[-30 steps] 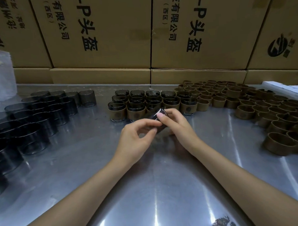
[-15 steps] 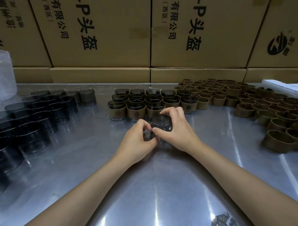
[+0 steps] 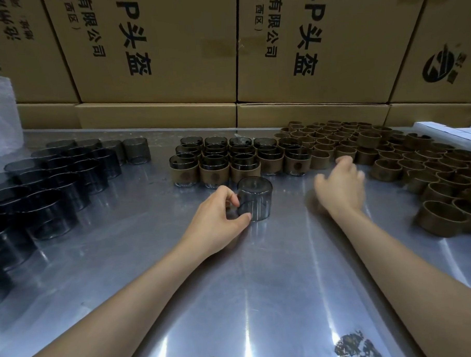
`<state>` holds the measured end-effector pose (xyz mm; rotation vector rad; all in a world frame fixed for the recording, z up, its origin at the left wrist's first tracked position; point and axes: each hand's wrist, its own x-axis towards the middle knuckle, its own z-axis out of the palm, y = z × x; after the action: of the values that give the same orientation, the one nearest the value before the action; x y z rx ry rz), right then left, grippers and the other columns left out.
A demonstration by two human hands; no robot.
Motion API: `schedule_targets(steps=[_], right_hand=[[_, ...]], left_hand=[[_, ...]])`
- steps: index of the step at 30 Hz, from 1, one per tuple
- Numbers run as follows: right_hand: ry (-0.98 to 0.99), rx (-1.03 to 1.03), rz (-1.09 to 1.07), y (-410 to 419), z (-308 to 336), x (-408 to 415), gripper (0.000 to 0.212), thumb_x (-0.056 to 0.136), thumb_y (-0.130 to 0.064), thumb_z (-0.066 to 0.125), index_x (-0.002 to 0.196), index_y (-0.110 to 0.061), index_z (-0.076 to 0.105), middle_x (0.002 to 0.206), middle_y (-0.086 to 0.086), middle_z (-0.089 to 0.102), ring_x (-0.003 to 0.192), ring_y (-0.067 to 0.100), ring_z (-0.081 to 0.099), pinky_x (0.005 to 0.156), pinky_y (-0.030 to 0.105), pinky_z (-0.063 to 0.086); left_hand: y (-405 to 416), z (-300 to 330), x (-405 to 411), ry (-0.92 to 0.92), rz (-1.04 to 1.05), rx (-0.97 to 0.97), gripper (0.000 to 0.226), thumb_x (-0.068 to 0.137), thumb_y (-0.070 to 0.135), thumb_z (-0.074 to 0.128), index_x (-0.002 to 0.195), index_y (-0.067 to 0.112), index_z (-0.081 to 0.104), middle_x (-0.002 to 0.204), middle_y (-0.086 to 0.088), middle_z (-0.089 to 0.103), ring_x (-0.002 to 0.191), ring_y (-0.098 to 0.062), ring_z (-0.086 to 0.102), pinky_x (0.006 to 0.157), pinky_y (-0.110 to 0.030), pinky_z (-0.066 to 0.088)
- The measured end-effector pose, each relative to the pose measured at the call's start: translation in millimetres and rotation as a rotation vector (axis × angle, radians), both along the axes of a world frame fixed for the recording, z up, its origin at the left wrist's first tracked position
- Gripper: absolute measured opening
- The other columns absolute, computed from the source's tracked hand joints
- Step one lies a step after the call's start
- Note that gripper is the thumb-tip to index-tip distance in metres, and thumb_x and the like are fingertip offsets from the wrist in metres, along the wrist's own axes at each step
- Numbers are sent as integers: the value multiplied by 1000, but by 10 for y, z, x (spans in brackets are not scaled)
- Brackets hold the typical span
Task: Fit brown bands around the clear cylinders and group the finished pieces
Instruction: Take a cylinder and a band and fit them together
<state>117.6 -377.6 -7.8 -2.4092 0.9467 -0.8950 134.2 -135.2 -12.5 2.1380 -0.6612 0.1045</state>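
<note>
Left hand [image 3: 217, 219] pinching upright clear cylinder [image 3: 255, 197] on table [image 3: 261, 298]; right hand [image 3: 340, 184] blurred, fingers loose, near brown bands [image 3: 385, 169].

Packing or assembly area of a small factory or warehouse, stacked printed shipping cartons [image 3: 153, 47] walling the back, a long steel worktable [image 3: 234, 299], batches of identical clear cylinders [image 3: 54, 186], loose brown bands [image 3: 417, 165] and banded pieces [image 3: 228, 159] laid out in groups

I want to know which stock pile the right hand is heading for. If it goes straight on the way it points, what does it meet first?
Most likely the loose brown bands at the near edge of the right pile: the right hand points up and slightly right at them. It is blurred and depth is unclear, so which band exactly is uncertain.
</note>
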Motion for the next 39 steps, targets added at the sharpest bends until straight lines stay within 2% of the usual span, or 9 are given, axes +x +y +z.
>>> schedule_targets(steps=[4, 8, 11, 14, 20, 25, 29, 34, 39], right_hand=[[282, -88, -3, -61, -28, 185, 61, 95, -28, 49, 146, -10, 22, 144, 20, 40, 129, 40, 37, 102, 45, 35], [371, -141, 33, -197, -23, 342, 65, 98, -33, 41, 153, -19, 10, 143, 19, 42, 127, 39, 42, 101, 45, 37], [399, -148, 28, -280, -26, 438, 62, 98, -33, 37, 153, -23, 10, 135, 17, 51, 121, 37, 49, 98, 43, 38], [386, -147, 28, -303, -30, 482, 54, 97, -31, 38, 148, -24, 23, 128, 17, 56, 114, 38, 53, 89, 41, 41], [299, -153, -25, -302, -33, 489, 24, 97, -23, 46, 118, -10, 43, 111, 19, 62, 102, 38, 59, 72, 39, 39], [219, -237, -2, -229, -20, 385, 22, 97, -16, 48, 117, -8, 48, 112, 17, 59, 101, 35, 58, 68, 39, 41], [-17, -233, -3, -126, 12, 226, 28, 100, -20, 43, 121, -4, 50, 121, 16, 50, 109, 32, 49, 74, 35, 35], [-275, 107, 74, 133, 56, -68, 25, 103, -27, 35, 111, -10, 50, 99, 7, 51, 93, 22, 47, 76, 33, 33], [-480, 439, 373, 561, 59, -379, 27, 105, -25, 28, 94, -15, 51, 85, -3, 52, 84, 13, 47, 69, 21, 37]], left_hand=[[0, -7, 17, -3, -1, -1, 29, 84, 29, 70, 80, 28, 42, 106, 4, 59, 94, -8, 54, 65, -10, 35], [1, -19, 34, 2, -5, 3, 28, 83, 29, 70, 81, 27, 43, 108, 3, 59, 98, -9, 54, 68, -10, 35], [-12, -22, 46, -3, -5, 9, 27, 83, 29, 71, 81, 27, 44, 108, 4, 58, 98, -7, 53, 68, -11, 36], [-13, -27, 51, -10, -2, 14, 26, 83, 29, 71, 82, 26, 45, 107, 5, 58, 97, -7, 54, 67, -10, 36], [-14, -21, 51, -15, -1, 17, 26, 83, 30, 71, 81, 27, 45, 105, 3, 59, 96, -8, 55, 67, -12, 37], [-15, -18, 40, -18, 1, 27, 26, 83, 30, 71, 82, 27, 45, 104, 3, 59, 96, -8, 55, 67, -14, 37], [-13, 1, 28, -12, -11, 22, 27, 83, 29, 70, 80, 28, 43, 105, 3, 58, 99, -9, 54, 68, -14, 38], [-8, 12, 27, -4, -16, 30, 27, 84, 28, 69, 80, 28, 42, 106, 0, 58, 101, -12, 54, 74, -23, 37], [0, -3, 21, -5, -23, 33, 26, 84, 27, 70, 82, 25, 44, 107, -1, 58, 101, -12, 54, 75, -23, 37]])
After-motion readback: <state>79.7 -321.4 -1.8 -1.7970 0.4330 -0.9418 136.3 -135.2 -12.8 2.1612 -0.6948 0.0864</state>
